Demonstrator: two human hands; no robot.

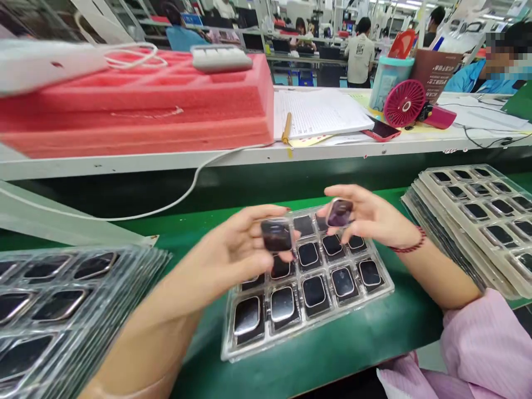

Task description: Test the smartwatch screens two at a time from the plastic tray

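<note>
Between the fingers and thumb of my left hand is a dark square watch screen, a little blurred. My right hand, with a beaded bracelet on its wrist, grips a second square watch screen by its edges. Both pieces are raised over a clear plastic tray. Its pockets hold several dark screens with light rims, such as the one at the front. My hands cover part of the tray's back rows.
Stacked trays of screens stand at left and right on the green mat. A shelf behind bears red foam, papers, a pen, a phone and a fan. A white cable hangs down. People work beyond.
</note>
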